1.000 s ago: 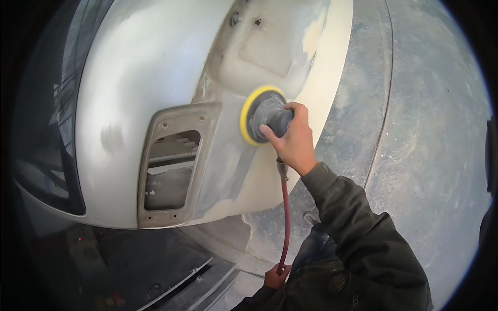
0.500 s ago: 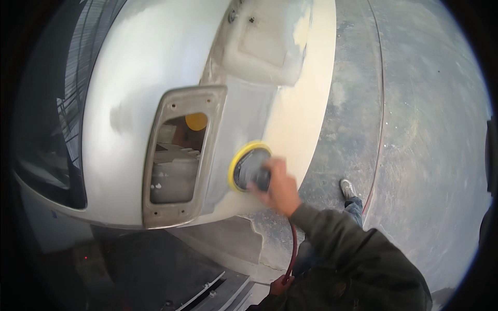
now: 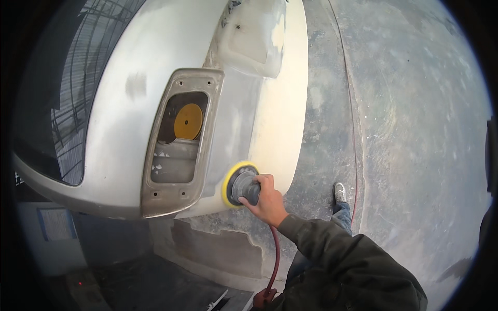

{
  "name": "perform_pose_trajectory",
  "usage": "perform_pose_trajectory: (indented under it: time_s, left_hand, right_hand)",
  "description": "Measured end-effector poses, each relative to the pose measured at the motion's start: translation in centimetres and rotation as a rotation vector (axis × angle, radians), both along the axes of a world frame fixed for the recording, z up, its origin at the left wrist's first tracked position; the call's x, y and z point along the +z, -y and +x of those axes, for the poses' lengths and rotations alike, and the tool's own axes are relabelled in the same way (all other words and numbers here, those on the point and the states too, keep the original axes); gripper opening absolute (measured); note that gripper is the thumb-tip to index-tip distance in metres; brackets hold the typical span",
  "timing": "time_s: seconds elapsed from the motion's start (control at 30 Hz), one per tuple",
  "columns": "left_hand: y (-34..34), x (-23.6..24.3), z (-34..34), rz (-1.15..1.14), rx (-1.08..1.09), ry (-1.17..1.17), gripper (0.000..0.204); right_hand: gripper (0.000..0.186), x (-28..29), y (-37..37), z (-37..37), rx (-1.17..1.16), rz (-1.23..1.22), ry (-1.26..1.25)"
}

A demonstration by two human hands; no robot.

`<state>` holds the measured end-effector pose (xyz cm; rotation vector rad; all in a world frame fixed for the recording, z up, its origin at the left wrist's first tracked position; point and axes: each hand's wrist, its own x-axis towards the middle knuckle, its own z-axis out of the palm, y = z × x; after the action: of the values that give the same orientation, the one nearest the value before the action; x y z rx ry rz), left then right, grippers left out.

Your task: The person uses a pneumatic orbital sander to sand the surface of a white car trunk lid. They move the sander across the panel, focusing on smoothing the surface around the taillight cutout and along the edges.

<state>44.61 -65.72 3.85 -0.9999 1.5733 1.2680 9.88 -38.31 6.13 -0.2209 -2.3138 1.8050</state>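
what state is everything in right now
curved silver, grey and cream car panel: patchy in colour
rectangular opening with grey-brown frame: uncovered
yellow round disc: partly hidden inside the opening
dark grey round sander with yellow-rimmed pad: against the panel; spinning unclear
bare right hand: closed around the sander
dark red hose: curved, hanging below the sander
bare left hand: closed around the hose

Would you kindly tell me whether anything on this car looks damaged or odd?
A dull grey smudge stands out on the silver car body, left of the oblong frame; it breaks the smooth sheen. Whether it is damage, I cannot tell.
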Motion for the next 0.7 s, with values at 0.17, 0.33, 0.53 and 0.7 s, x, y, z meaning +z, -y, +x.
perform_pose_trajectory:
  time_s: [0.17, 0.33, 0.53, 0.7]
  left_hand:
    - [-0.6, 0.0, 4.0, -0.26, -0.15, -0.322, 0.023]
    - [7.5, -4.9, 13.2, -0.371, -0.369, -0.39, 0.02]
    - [1.4, 0.6, 6.8, -0.687, -0.402, -0.747, 0.024]
    - [10.1, -4.8, 3.6, -0.465, -0.239, -0.845, 0.02]
  right_hand:
    - [0.07, -1.6, 1.9, 5.1, 0.285, 0.144, -0.006]
    - [0.077, -1.6, 4.8, 11.0, 0.642, 0.142, 0.107]
    - [0.075, -2.8, -1.1, 12.0, 0.157, 0.189, 0.268]
    - [0.07, -1.7, -4.6, 14.3, -0.342, 0.129, 0.344]
